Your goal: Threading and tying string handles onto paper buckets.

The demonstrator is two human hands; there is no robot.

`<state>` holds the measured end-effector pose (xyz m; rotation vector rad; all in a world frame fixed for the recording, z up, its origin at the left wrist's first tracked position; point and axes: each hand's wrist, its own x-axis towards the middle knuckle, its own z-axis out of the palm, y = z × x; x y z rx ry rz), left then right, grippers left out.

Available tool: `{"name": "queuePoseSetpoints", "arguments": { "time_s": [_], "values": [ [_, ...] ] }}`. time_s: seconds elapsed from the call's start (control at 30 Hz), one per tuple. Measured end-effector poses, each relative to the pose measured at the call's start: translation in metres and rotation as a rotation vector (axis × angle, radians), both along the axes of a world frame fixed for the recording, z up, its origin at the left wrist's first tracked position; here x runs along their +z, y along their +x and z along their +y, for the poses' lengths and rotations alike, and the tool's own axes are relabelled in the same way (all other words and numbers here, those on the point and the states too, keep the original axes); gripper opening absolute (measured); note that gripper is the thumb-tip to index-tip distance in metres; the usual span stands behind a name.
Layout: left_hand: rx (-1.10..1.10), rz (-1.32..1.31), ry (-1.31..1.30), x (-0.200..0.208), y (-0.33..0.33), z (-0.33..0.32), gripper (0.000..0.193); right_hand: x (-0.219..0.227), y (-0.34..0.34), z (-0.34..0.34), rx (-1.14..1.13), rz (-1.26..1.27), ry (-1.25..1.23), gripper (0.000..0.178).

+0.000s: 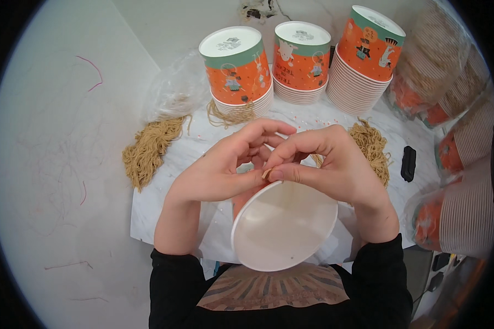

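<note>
A paper bucket (285, 230) lies tilted close to my body, its white inside and round rim turned toward me. At its far rim, my left hand (219, 170) and my right hand (326, 162) meet, thumbs and fingertips pinched together. Between the fingertips shows a short bit of tan cord (267, 174); the rest of it is hidden by the fingers. A bundle of tan cords (151, 151) lies left of my left hand, and another cord bundle (371, 148) lies just beyond my right hand.
Upside-down stacks of orange and green buckets stand at the back: a left stack (237, 77), a middle stack (300, 66) and a right stack (365, 55). Bagged buckets (469, 211) line the right side. A small black object (408, 163) and a clear plastic bag (175, 88) are on the table (153, 214).
</note>
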<state>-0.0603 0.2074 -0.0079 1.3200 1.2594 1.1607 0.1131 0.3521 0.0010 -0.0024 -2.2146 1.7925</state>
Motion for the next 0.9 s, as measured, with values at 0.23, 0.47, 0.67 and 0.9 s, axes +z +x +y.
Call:
{"name": "queuePoseSetpoints", "arguments": {
  "time_s": [0.23,0.47,0.67,0.9],
  "values": [
    [-0.002,0.263,-0.084,0.017,-0.023,-0.021,0.025,-0.005,-0.001,0.005,0.048,-0.025,0.010,0.010],
    [0.090,0.792,-0.118,0.037,-0.054,-0.065,0.021,-0.004,-0.004,0.003,0.090,-0.025,0.056,0.009],
    [-0.035,0.383,0.156,-0.006,-0.021,-0.013,0.058,-0.014,-0.011,0.004,0.061,-0.040,0.053,0.008],
    [-0.001,0.028,-0.009,-0.025,-0.029,-0.002,0.045,-0.024,-0.022,0.015,-0.027,-0.105,0.101,0.008]
  ]
}}
